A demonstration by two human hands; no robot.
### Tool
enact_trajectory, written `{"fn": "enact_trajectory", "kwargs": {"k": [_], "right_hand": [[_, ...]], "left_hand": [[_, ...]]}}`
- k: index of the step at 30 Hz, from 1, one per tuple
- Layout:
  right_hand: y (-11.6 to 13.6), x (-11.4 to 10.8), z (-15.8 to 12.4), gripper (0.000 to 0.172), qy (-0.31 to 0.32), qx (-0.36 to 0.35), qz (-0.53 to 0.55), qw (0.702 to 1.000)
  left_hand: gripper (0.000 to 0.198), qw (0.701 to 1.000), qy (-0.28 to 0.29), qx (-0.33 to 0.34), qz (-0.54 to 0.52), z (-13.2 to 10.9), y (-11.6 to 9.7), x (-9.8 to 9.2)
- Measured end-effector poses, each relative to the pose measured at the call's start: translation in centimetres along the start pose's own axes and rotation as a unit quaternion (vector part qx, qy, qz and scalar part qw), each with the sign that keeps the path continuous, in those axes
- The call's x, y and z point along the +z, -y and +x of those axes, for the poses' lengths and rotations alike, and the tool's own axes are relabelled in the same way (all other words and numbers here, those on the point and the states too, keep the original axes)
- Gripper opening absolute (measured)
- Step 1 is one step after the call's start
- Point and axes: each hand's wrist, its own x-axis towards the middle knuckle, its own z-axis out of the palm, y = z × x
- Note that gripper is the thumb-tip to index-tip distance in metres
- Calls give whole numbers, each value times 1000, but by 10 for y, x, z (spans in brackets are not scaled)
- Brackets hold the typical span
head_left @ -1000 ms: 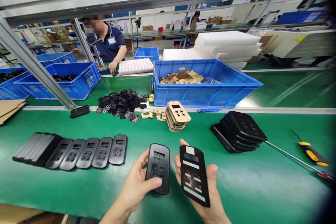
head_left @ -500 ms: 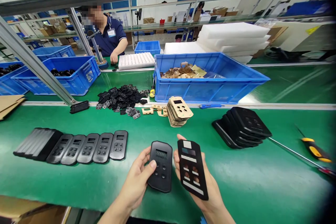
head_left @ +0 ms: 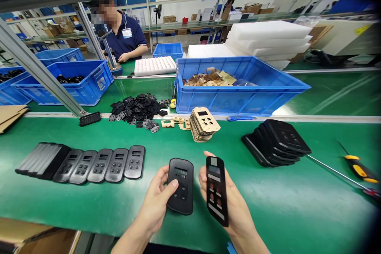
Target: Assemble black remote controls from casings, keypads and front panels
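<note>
My left hand (head_left: 157,196) grips a black panel (head_left: 182,196) with a slotted window and round buttons, thumb on its face. In my right hand (head_left: 235,202) is a thin black cover plate (head_left: 216,190) with white strips and round holes, tilted so that it shows narrow. The two parts are apart, side by side above the green bench. To the left lies a row of similar black panels (head_left: 136,162), leaning one on another. Beyond my hands stands a stack of tan paper-backed plates (head_left: 205,125). A pile of black housings (head_left: 276,143) sits at the right.
Small black button pads (head_left: 138,107) are heaped at the back. Behind the tan stack is a blue bin (head_left: 238,101) of scraps. A blue cutter (head_left: 241,118) lies before it. Screwdrivers, one yellow and black (head_left: 360,168), lie right. A co-worker (head_left: 127,39) sits across the bench.
My right hand has turned the cover plate more edge-on and moved it slightly right, away from the panel. The left hand still grips the panel. The co-worker's hand has drawn back.
</note>
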Motion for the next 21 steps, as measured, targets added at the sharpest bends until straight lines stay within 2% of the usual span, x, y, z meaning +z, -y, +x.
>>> {"fn": "enact_trajectory", "kwargs": {"k": [4,10,15,21], "right_hand": [[-6,-4,6,40,3,-18,-93,995],[-11,-7,12,39,33,-56,-260,964],[-14,-6,14,36,48,-80,-316,944],[-17,-7,13,37,43,-84,-331,939]], "left_hand": [[38,998,-15,-30,-60,-1,-1,1],[33,994,-7,-45,-104,-3,-3,2],[32,994,-2,-45,-97,-3,-3,4],[39,993,-13,-51,-106,-3,-1,6]]}}
